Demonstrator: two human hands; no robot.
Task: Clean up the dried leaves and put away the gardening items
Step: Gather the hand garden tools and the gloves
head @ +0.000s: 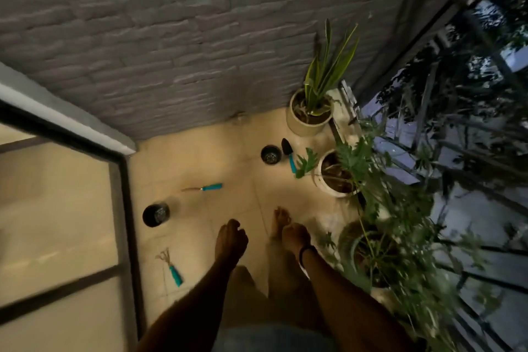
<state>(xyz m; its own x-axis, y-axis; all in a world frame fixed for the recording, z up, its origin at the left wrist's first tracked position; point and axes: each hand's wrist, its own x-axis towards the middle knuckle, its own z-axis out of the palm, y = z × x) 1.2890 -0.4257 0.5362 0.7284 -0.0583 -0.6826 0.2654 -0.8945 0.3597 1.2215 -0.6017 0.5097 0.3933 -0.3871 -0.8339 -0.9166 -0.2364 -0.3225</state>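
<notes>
Both arms hang down over the tiled balcony floor. My left hand [231, 240] and my right hand [295, 237], which has a dark band at the wrist, have loosely curled fingers and hold nothing. On the floor lie a teal-handled hand rake [171, 267] near my left hand, a teal-handled narrow tool [204, 188] farther off, and a black trowel with a teal handle [288, 154]. One small black pot [155, 214] stands at the left and another black pot [271, 155] stands beside the trowel. No dried leaves are clearly visible in the dim light.
A snake plant in a pale pot [310, 120] stands in the far corner. Two more potted plants [337, 177] [368, 254] line the railing [428, 151] on the right. A glass door frame [123, 208] bounds the left, a grey brick wall [171, 51] the back.
</notes>
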